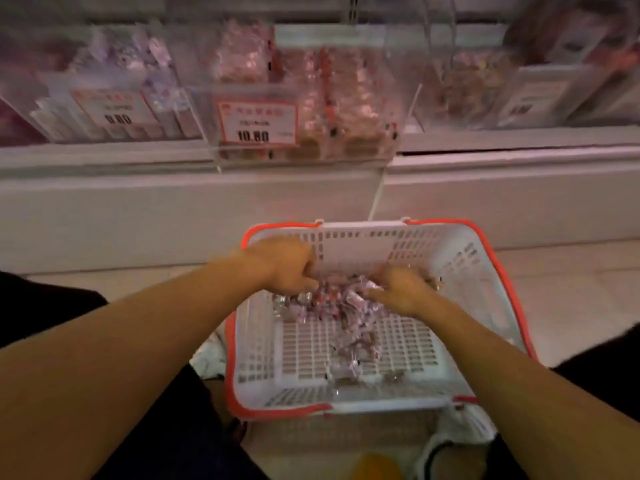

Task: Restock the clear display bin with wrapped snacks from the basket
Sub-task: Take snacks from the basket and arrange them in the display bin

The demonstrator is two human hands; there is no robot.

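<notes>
Snacks (332, 299) in crinkly wrappers fill the far end of my white, red-rimmed basket (485, 258), centre frame. My left hand (287, 268) and right hand (401, 289) curl into them, gathering. Above, the clear bin (346, 98) wears a "10.80" tag (258, 123).

My basket (485, 271) — white plastic, red rim — sits on the pale tiled floor (571, 289) in front of me. Above it, the white shelf ledge (138, 157) carries the clear display bins (311, 98) — side by side.
</notes>
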